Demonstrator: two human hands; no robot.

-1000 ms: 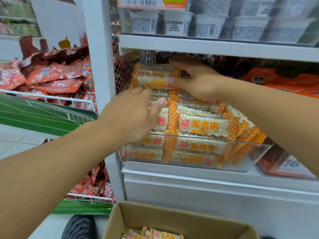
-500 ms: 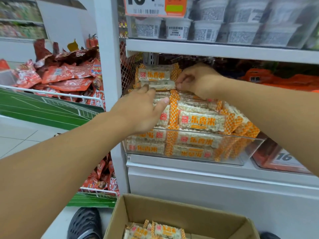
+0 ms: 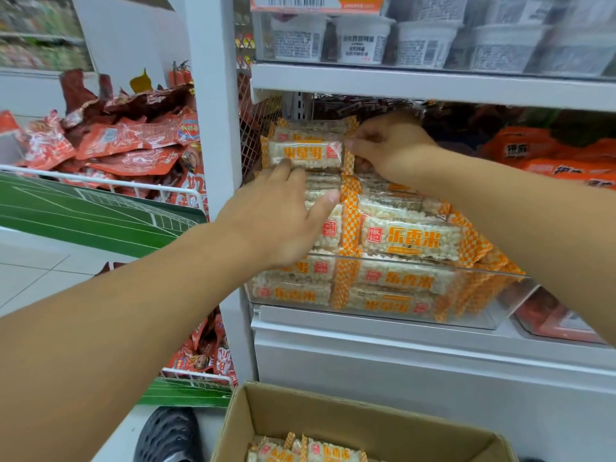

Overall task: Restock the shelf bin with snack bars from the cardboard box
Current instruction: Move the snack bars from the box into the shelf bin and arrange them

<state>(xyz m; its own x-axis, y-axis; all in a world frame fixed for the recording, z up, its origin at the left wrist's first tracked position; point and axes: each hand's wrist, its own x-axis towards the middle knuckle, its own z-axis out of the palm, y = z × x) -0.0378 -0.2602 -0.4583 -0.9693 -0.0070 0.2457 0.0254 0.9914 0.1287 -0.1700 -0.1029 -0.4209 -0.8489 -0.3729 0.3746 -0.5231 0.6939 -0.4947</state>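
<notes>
A clear plastic shelf bin (image 3: 480, 313) is piled high with white-and-orange rice snack bars. My right hand (image 3: 390, 145) pinches the right end of the top snack bar (image 3: 305, 154) at the back of the pile. My left hand (image 3: 283, 215) lies flat on the left stack, fingers straight, fingertips touching the underside of that top bar. The cardboard box (image 3: 366, 425) stands open on the floor below, with several more bars (image 3: 306, 451) inside.
A white shelf upright (image 3: 213, 105) stands left of the bin. Beyond it a wire basket (image 3: 110, 186) holds red snack packs. White cups (image 3: 363, 38) fill the shelf above; orange packs (image 3: 540, 151) lie to the right. A dark shoe (image 3: 168, 435) is beside the box.
My right hand has curled from flat on the top bar to pinching its right end. That bar now faces me with its label upside down. My left hand slid up a little.
</notes>
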